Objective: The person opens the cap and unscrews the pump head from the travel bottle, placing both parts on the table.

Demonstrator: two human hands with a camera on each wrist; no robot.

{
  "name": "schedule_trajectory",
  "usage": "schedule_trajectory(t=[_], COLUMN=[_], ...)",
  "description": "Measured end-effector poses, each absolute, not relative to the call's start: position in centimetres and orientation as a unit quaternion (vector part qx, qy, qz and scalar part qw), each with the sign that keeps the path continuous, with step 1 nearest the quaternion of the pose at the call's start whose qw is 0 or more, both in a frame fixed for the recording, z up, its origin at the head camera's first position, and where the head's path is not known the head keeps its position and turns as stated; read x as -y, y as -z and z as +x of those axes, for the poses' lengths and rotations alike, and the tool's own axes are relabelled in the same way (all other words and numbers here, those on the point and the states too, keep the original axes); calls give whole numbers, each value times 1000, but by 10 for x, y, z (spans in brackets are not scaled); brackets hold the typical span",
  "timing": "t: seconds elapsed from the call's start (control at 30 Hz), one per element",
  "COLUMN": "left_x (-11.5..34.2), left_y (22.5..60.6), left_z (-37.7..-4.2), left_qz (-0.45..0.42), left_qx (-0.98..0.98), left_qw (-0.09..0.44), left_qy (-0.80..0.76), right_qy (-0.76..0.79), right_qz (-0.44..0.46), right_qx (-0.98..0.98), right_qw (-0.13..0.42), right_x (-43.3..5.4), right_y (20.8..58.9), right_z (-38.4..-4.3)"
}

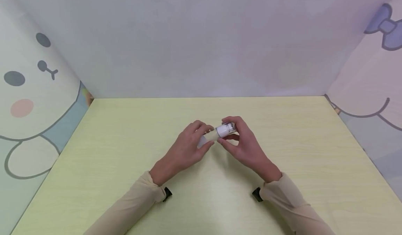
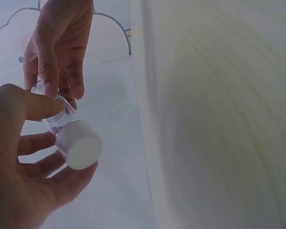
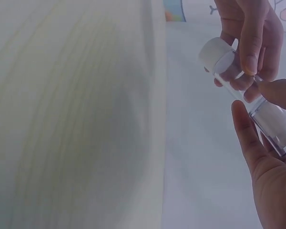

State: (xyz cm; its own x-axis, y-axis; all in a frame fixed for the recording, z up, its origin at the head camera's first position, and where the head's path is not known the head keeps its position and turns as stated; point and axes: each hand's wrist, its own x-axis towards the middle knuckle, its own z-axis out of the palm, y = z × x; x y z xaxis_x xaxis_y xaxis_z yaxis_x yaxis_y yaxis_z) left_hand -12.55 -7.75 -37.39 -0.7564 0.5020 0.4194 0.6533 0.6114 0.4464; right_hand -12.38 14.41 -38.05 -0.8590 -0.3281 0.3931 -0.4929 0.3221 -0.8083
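Observation:
Both hands hold a small cylindrical bottle (image 1: 223,130), tilted above the table, its right end higher in the head view. The bottle has a clear middle, a white end (image 2: 81,145) on the left and a white section inside a clear shell (image 3: 275,121) on the right. My left hand (image 1: 187,147) grips the left part, thumb on the near side and fingers round the far side. With thumb and fingers, my right hand (image 1: 246,145) holds the clear-shelled part. Fingers partly cover the bottle where the hands meet.
A pale wood-grain table (image 1: 125,130) lies under the hands. Behind it rises a plain whitish wall (image 1: 207,46), and side panels with cartoon drawings (image 1: 31,88) stand left and right. Dark small devices (image 1: 167,194) sit at both sleeve cuffs.

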Motion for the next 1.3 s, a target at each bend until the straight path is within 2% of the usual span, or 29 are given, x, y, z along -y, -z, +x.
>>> schedule_trajectory(t=[0.37,0.57,0.67,1.07,1.3], left_x=[78,79,81,83,83], left_y=[374,372,371,370,369], left_z=[-123,-122,-122,-124,-124], left_qz=[-322,-328,-334,-357,-359], left_qx=[887,888,888,878,881], left_qw=[175,178,176,191,197], left_qy=[280,269,261,255,239], right_qy=[-541,-524,-484,-281,-248], right_qz=[217,209,232,339,352], right_qx=[806,821,839,876,878], right_qw=[103,89,96,196,207], right_x=[-139,-141,-145,-151,-152], right_y=[375,372,371,371,371], right_z=[-120,-119,-120,-121,-121])
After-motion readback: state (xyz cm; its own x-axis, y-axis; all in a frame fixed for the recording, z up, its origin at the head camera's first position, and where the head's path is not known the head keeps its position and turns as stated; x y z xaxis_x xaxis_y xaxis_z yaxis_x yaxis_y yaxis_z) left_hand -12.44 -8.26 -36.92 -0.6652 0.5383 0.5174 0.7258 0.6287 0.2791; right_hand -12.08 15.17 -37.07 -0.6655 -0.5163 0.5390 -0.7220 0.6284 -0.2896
